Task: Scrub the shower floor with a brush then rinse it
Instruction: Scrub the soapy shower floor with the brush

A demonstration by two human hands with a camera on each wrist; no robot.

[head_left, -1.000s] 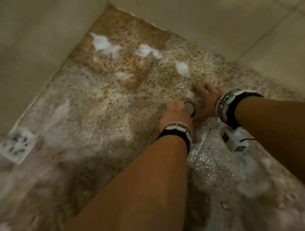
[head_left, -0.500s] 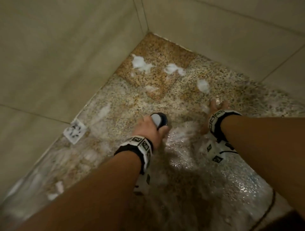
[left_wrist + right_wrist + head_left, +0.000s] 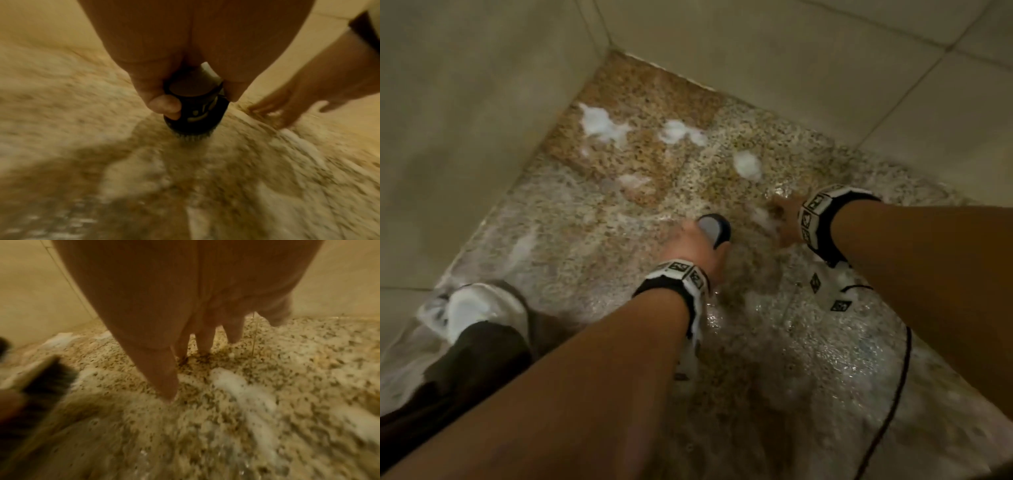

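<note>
Because the shower floor [image 3: 599, 240] is wet and covered with soapy film, the person's weight could slip: the right hand [image 3: 185, 331] leans on the stone with straight, spread fingers [image 3: 203, 344] and holds nothing, so a slide of this palm seems the main risk. The left hand [image 3: 697, 248] grips the brush [image 3: 197, 113], fingers curled around its short black round body, bristles down on the floor near the middle of the wet area. A wet, smooth plastic handle may turn or escape from the grip if the pressure is strong. The thin dark cable [image 3: 893, 377] from the right wrist lies over the water, and it could catch.

The floor is speckled granite-like stone, glossy where water stands. White foam [image 3: 599, 125] sits in soft lumps toward the corner, not yet spread. The walls [image 3: 465, 137] are large, smooth, beige tiles. A shoe [image 3: 472, 308] stands at the floor's left edge.
</note>
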